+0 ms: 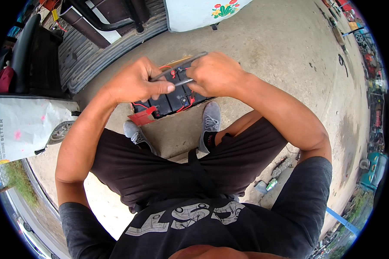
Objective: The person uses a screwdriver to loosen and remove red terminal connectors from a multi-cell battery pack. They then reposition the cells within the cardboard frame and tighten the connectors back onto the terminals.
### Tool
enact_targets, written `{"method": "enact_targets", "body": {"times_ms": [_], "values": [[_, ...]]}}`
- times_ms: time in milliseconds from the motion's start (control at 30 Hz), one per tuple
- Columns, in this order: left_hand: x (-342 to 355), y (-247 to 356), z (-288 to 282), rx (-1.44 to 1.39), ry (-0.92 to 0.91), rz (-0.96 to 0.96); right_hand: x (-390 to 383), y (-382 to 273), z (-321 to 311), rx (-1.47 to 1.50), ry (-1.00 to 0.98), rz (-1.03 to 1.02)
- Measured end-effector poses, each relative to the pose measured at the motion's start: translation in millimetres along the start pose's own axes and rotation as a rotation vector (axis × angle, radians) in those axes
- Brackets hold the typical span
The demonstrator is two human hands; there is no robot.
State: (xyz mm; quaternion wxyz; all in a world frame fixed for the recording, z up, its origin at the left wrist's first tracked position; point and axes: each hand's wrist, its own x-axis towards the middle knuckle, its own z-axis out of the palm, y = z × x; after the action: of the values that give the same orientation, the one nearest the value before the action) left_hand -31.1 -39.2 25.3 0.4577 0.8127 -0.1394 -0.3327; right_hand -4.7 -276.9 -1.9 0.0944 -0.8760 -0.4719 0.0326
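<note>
Both my hands are raised over a cardboard box (186, 111) of black batteries (163, 105) that stands on the ground between my feet. My left hand (139, 80) is closed, thumb and finger pinching a thin dark grey strip (177, 67). The strip slants up to my right hand (216, 74), which is closed in a fist. Below the strip, a shiny thin metal rod (183, 82) runs between the two hands. Whether strip and rod are one piece, I cannot tell. Red wires (191, 101) and terminals show on the batteries, partly hidden by my hands.
Beyond the box is a vehicle's ribbed footboard (112, 54), with black bars and a white panel with painted flowers (203, 15). Another white panel (30, 125) stands at the left. My grey shoes (211, 121) flank the box. Debris (276, 172) lies on the concrete floor (285, 56).
</note>
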Motion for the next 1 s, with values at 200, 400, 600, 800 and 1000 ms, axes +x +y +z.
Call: {"method": "enact_targets", "body": {"times_ms": [200, 400, 600, 800, 1000], "values": [[-3.0, 9.3, 19.7, 0.004, -0.012, 0.032, 16.9, 9.1, 0.9, -0.066, 0.054, -0.104], [-7.8, 12.9, 14.6, -0.043, 0.037, -0.03, 5.2, 17.9, -12.3, 0.048, 0.388, -0.046], [-6.0, 12.4, 21.5, -0.06, 0.039, -0.036, -11.7, 3.5, -31.6, 0.414, 0.059, 0.473], [4.6, 9.4, 41.1, -0.206, -0.084, 0.071, -5.5, -7.7, -13.2, 0.906, -0.086, 0.598], [-4.4, 16.9, 17.7, -0.229, 0.135, 0.075, -3.4, 5.4, -11.5, 0.63, -0.097, 0.44]]}}
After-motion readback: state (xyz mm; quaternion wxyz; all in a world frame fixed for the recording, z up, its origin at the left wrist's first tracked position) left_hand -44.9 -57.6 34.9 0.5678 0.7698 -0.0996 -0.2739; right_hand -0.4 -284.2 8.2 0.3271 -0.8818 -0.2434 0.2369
